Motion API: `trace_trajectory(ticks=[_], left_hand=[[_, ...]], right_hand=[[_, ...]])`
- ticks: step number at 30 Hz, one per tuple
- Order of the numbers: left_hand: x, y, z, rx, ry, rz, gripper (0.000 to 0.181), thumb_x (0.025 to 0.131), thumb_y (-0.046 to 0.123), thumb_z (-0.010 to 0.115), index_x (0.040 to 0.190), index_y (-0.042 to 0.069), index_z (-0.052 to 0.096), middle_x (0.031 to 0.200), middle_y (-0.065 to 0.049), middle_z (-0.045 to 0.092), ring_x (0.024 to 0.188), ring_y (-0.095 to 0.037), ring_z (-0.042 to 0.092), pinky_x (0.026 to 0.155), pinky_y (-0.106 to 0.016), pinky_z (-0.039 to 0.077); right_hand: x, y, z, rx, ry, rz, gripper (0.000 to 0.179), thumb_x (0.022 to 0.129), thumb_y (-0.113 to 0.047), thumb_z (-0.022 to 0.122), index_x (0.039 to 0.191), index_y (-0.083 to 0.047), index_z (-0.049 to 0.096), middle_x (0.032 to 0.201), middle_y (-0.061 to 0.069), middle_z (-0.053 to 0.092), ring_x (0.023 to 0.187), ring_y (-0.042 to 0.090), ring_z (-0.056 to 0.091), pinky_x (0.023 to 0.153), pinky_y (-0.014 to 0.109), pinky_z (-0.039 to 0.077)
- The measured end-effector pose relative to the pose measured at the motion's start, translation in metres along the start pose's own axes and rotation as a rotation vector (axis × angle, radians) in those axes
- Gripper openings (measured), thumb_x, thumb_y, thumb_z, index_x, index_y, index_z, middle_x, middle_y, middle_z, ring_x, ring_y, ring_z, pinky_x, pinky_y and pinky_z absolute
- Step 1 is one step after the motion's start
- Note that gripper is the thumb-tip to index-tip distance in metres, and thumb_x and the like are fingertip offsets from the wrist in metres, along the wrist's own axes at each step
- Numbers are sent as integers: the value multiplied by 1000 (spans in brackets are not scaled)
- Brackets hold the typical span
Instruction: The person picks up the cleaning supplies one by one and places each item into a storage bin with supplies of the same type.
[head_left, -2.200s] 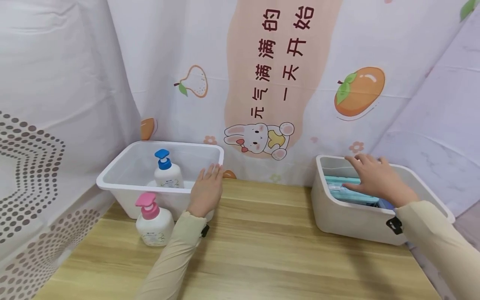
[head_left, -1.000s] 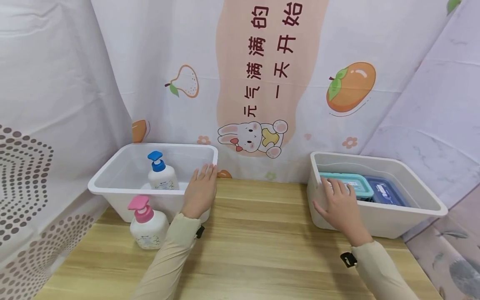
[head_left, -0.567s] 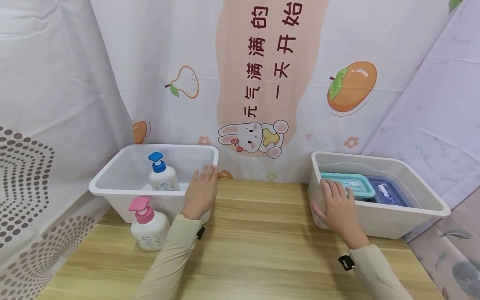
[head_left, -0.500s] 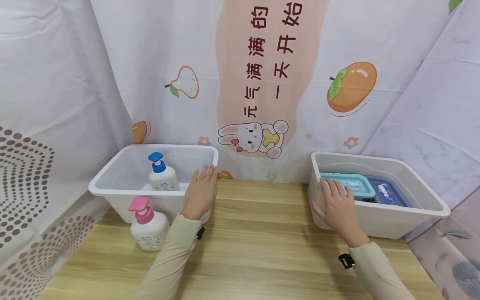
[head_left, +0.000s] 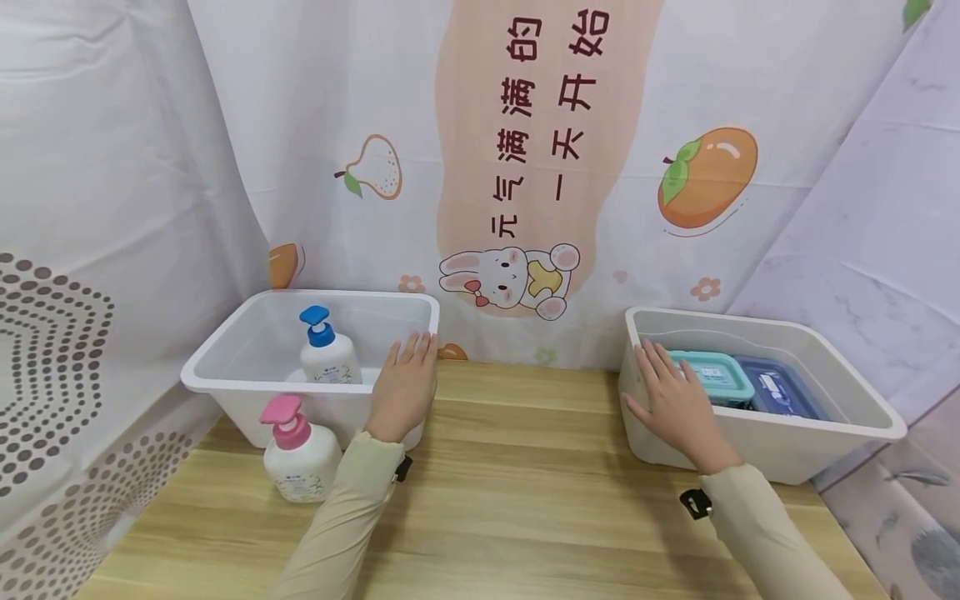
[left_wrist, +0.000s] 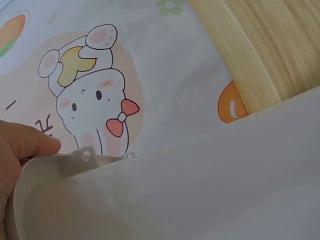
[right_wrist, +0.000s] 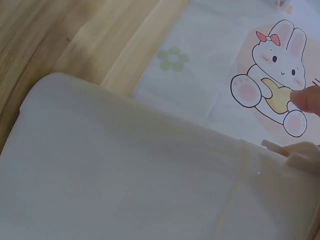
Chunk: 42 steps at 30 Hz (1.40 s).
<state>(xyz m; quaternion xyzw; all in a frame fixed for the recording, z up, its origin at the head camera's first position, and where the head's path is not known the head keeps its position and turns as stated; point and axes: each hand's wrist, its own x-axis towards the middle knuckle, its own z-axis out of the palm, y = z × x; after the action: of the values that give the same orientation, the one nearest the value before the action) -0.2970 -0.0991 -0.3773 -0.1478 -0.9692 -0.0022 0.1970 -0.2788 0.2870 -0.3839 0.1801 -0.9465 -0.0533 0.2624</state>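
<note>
My left hand lies over the front right corner of the left white plastic bin, fingers fairly straight across its rim. Inside that bin stands a white pump bottle with a blue head. Another pump bottle, with a pink head, is on the table at the bin's front. On the right, my right hand rests at the near left corner of the second bin, fingers extended over the rim. That bin holds a teal-lidded box and a dark blue-lidded box.
Both bins stand toward the back of the wooden table, wood surface between them. A printed cloth with a rabbit and fruit hangs behind. A dotted cloth hangs at the left.
My right hand has come down from above the right bin to its near left corner, and its fingers have since straightened over the rim. My left hand has stayed on its bin's corner.
</note>
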Motion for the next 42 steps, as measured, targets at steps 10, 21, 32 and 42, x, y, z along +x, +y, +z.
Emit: trace_trajectory(ticks=[10, 21, 32, 42], left_hand=[[0, 1, -3, 8, -3, 6, 48, 97, 18, 44, 142, 2, 38, 147, -12, 41, 139, -28, 35, 116, -46, 25], [0, -4, -10, -83, -57, 10, 53, 96, 22, 48, 142, -2, 36, 147, -17, 39, 139, -33, 33, 116, -50, 23], [-2, 0, -25, -186, 0, -6, 55, 94, 22, 51, 140, -5, 38, 146, -22, 39, 138, -36, 34, 114, -53, 25], [-18, -1, -36, -260, 182, -24, 66, 85, 29, 64, 139, -2, 41, 141, -18, 47, 133, -34, 42, 113, -51, 29]], right_hand=[[2, -1, 0, 46, -112, 42, 74, 88, -41, 59, 142, 5, 34, 146, 22, 39, 134, 38, 38, 104, 60, 35], [5, -4, 1, 60, -154, 76, 74, 89, -42, 58, 143, 3, 34, 147, 20, 39, 132, 39, 41, 103, 60, 36], [3, -5, 0, 59, -145, 82, 75, 87, -40, 62, 142, 2, 35, 146, 20, 39, 129, 40, 43, 103, 59, 37], [3, -4, -1, 58, -146, 91, 74, 86, -38, 62, 142, 2, 36, 145, 20, 40, 128, 40, 45, 102, 58, 38]])
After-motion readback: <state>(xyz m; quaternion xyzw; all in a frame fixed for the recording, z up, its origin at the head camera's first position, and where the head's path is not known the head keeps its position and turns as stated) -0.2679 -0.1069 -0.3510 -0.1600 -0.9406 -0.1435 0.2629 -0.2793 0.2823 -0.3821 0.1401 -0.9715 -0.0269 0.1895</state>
